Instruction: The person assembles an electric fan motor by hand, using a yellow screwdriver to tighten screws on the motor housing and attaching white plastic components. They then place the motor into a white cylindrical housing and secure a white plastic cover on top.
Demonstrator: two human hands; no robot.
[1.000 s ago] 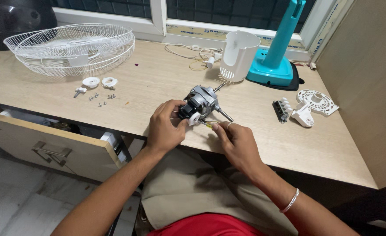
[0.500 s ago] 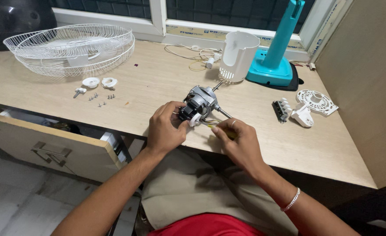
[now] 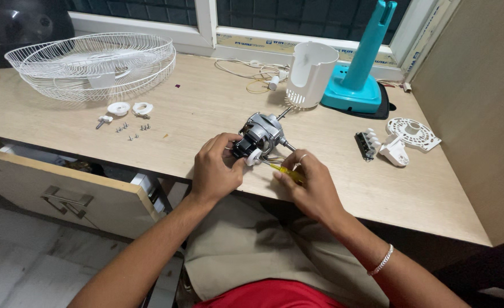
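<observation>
Currently the left hand (image 3: 215,168) is closed around the near end of the fan motor (image 3: 260,137), thumb against its white plastic part, pinning it to the wooden table (image 3: 206,108). Right hand (image 3: 312,185) is closed on a yellow-handled screwdriver (image 3: 283,170), tip pointed toward the motor's near side, just right of the left thumb. Thin wires run out of the motor there; whether the tip sits on a screw or on a terminal is too small to tell.

Judgement on doing this well: keep the left grip firm so the motor cannot roll on its shaft; hold the driver in line with the fastener, press before turning, and keep the wires away from the tip.

Loose screws (image 3: 131,130) lie well to the left of the left hand, near the wire fan guard (image 3: 92,63). Beyond the right hand stand the white motor cover (image 3: 312,71) and teal fan stand (image 3: 357,74).
</observation>
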